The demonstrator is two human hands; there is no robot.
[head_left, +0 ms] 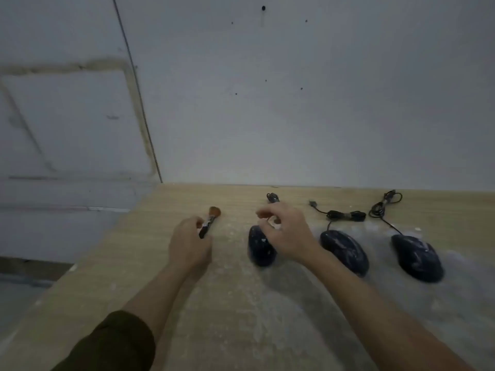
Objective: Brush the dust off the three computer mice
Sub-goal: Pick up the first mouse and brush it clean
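Holding the brush [209, 222] in our left hand [188, 246] while our right hand [284, 231] hovers loosely curled over the left mouse [258, 249], we risk sweeping dust onto the two mice [344, 251] alongside.

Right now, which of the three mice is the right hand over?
The leftmost mouse, nearest the brush: the right hand hovers over its front. The other two mice lie uncovered further right.

Your left hand [188, 245] grips the brush [209, 222] while your right hand [284, 231] hovers over the leftmost mouse [260, 249] on the dusty table [107, 277].
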